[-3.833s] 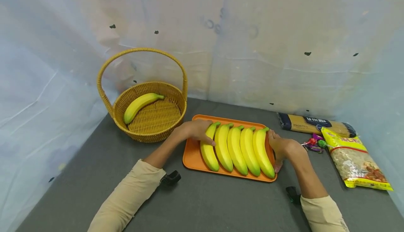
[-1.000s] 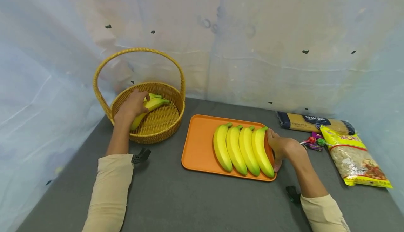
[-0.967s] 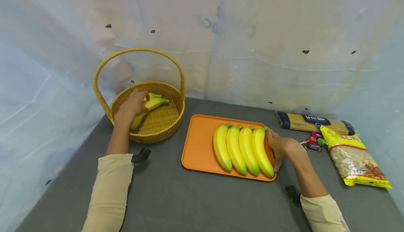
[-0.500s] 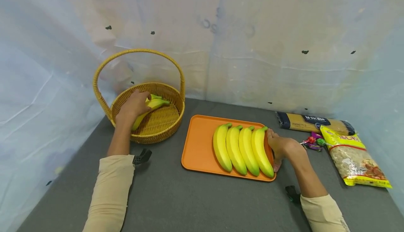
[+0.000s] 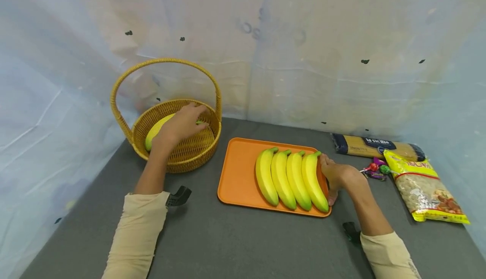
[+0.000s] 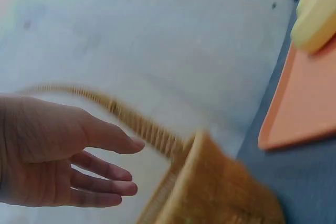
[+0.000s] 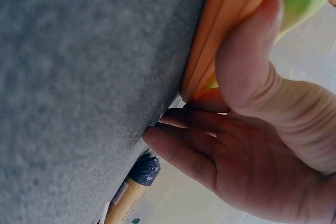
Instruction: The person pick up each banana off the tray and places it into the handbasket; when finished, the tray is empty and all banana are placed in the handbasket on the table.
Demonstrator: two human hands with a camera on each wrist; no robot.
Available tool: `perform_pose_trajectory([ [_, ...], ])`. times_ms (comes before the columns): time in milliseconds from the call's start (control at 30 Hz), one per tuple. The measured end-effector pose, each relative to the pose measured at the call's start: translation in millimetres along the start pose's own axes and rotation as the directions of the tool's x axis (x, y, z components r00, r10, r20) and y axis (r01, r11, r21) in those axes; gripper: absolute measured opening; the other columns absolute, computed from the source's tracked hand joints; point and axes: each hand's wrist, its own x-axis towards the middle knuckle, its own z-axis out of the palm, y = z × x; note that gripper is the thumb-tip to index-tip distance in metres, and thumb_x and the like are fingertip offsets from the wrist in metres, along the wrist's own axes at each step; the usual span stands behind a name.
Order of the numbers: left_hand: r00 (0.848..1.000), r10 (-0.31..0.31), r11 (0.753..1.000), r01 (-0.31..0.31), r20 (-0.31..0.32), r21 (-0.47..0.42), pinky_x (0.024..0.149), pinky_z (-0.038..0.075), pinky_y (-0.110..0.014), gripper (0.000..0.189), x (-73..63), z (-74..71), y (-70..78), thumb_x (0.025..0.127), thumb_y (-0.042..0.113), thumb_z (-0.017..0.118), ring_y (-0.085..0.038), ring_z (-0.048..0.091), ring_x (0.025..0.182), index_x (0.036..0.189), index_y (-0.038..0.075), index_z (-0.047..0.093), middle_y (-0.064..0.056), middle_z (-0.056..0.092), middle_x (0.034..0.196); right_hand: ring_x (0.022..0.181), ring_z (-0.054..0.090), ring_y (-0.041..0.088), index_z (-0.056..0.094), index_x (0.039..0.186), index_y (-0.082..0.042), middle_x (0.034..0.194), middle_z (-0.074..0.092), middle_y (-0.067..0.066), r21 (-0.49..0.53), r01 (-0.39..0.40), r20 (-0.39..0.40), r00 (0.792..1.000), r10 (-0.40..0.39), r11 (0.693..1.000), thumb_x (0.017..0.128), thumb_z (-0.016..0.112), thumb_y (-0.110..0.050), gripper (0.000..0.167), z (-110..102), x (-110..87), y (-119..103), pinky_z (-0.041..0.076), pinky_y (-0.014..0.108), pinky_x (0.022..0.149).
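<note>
In the head view my left hand (image 5: 186, 123) is over the round wicker basket (image 5: 191, 161), its fingers spread and nothing held. Beneath it lies a banana (image 5: 155, 132) at the basket's left; the green stem tip of another banana (image 5: 199, 122) pokes out by the fingers, the rest hidden. The left wrist view has the loosely bent fingers close to the basket handle (image 6: 152, 129). At the orange tray's (image 5: 239, 173) right edge rests my right hand (image 5: 336, 175), thumb and fairly straight fingers against the rim. Several bananas (image 5: 280, 180) lie side by side on the tray's right part.
To the right lie a spaghetti packet (image 5: 376, 146), wrapped lollipops (image 5: 373, 169) and a yellow bag (image 5: 427, 188). The basket's tall handle (image 5: 167, 60) arches above it. Plastic sheeting (image 5: 303, 59) encloses the grey table (image 5: 243, 245) at the back and sides.
My left hand took the leftmost banana from the tray into the basket beside the first one. It has since let go and moved right within the basket. The right hand stays at the tray.
</note>
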Motion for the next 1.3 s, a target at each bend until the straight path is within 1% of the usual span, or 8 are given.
perform_pose_trajectory([
  [233,0.990,0.128,0.991,-0.125,0.056,-0.051,0.091,0.058,-0.046,0.041,-0.2,7.9,50.5,0.105,0.020,0.065,-0.034,0.068,0.108,0.142,0.003,0.059,-0.023,0.061,0.137,0.157,0.007,0.057,-0.006,0.159,0.017,0.167,-0.004,0.042,-0.032,0.014,-0.011,1.000,-0.014,0.999,0.062,0.101,-0.020,0.149,0,-1.2,2,0.017,0.070,0.126],
  [500,0.969,0.185,0.983,-0.184,0.165,-0.023,0.096,0.057,-0.044,0.042,3.9,30.4,83.0,0.106,0.023,0.063,-0.032,0.065,0.116,0.145,0.010,0.057,-0.018,0.058,0.142,0.158,0.006,0.056,-0.008,0.161,0.014,0.168,-0.006,0.040,-0.002,-0.005,-0.001,1.000,0.005,1.000,0.062,0.101,-0.021,0.151,1,-0.4,2,0.016,0.071,0.126],
  [700,0.930,0.212,0.976,-0.217,0.300,-0.018,0.102,0.055,-0.044,0.049,10.1,57.9,104.1,0.107,0.026,0.062,-0.030,0.064,0.124,0.153,0.015,0.051,-0.015,0.056,0.147,0.158,0.005,0.056,-0.011,0.161,0.013,0.168,-0.007,0.039,-0.005,-0.021,0.015,1.000,0.021,1.000,0.063,0.100,-0.022,0.152,-1,1.5,-1,0.015,0.071,0.126],
  [867,0.895,0.213,0.974,-0.225,0.393,-0.016,0.099,0.056,-0.042,0.056,11.0,81.8,115.3,0.107,0.033,0.061,-0.028,0.066,0.119,0.159,0.019,0.045,-0.016,0.055,0.148,0.158,0.006,0.056,-0.008,0.160,0.015,0.168,-0.006,0.040,-0.030,0.001,0.007,1.000,-0.001,1.000,0.063,0.101,-0.022,0.151,0,3.0,-3,0.017,0.070,0.126],
  [1000,0.881,0.191,0.976,-0.219,0.432,0.016,0.101,0.055,-0.043,0.058,10.4,95.1,119.9,0.106,0.040,0.060,-0.028,0.064,0.124,0.160,0.027,0.043,-0.017,0.050,0.153,0.158,0.007,0.056,-0.006,0.160,0.016,0.168,-0.005,0.040,-0.045,0.006,0.004,1.000,-0.006,0.999,0.063,0.101,-0.022,0.150,0,2.8,-3,0.018,0.069,0.126],
  [1100,0.882,0.172,0.977,-0.209,0.439,0.037,0.103,0.055,-0.045,0.055,10.7,99.4,120.3,0.106,0.043,0.059,-0.031,0.061,0.132,0.157,0.031,0.046,-0.018,0.045,0.159,0.158,0.007,0.056,-0.007,0.160,0.015,0.168,-0.005,0.040,-0.033,0.001,0.003,1.000,-0.001,0.999,0.063,0.101,-0.022,0.150,-1,3.1,-3,0.018,0.070,0.126],
  [1233,0.886,0.160,0.980,-0.194,0.435,0.035,0.098,0.055,-0.044,0.045,12.7,100.4,118.0,0.106,0.043,0.059,-0.030,0.062,0.128,0.149,0.031,0.053,-0.015,0.051,0.152,0.158,0.007,0.056,-0.007,0.160,0.015,0.168,-0.005,0.040,-0.041,0.001,0.002,1.000,-0.001,0.999,0.063,0.101,-0.022,0.150,-3,4.1,-4,0.018,0.070,0.126],
  [1300,0.894,0.158,0.983,-0.184,0.419,0.021,0.091,0.056,-0.042,0.039,14.0,101.6,115.8,0.106,0.043,0.059,-0.028,0.064,0.118,0.142,0.030,0.057,-0.012,0.057,0.143,0.158,0.008,0.056,-0.006,0.160,0.015,0.168,-0.005,0.040,-0.048,0.002,0.001,1.000,-0.002,0.999,0.063,0.101,-0.022,0.149,-3,5.2,-5,0.018,0.070,0.126],
])
